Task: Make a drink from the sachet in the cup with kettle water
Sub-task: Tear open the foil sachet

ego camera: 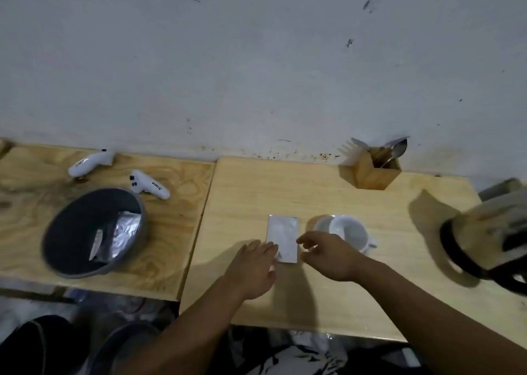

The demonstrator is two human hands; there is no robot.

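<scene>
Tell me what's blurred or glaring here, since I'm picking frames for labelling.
Head view: the kettle at the right edge is smeared by blur; foil in the grey bowl glares; the sachet reflects light; both hands cast shadows on the table.

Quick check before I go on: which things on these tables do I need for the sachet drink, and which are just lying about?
For the job:
- sachet, flat on the table by both hands
- white cup, just right of it
- kettle, far right
- spoon in the wooden holder, probably for stirring

Lying about:
- grey bowl holding foil wrappers
- two white controllers
- plastic fork
</scene>
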